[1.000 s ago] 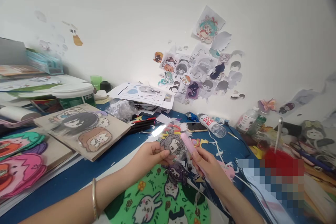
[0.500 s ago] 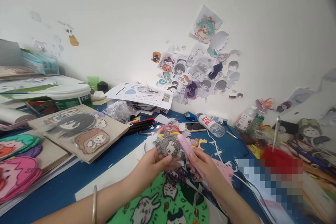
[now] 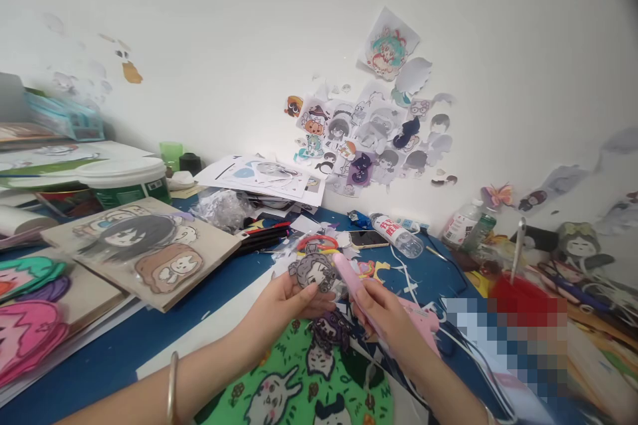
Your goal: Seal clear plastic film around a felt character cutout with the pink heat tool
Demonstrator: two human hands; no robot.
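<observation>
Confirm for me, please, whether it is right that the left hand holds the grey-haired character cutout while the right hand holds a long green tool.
Not quite: the long tool in the right hand is pink, not green, as the head view shows. The left hand does hold the grey-haired character cutout.

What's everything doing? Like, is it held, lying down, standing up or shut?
Grey cartoon figure: held in the left hand.
Pink tool: held in the right hand.
Green picture: lying flat, partly hidden.
Bottle with red lettering: lying on its side.
Phone: lying flat, screen dark.
Green-and-white tub: upright, lid on.
</observation>
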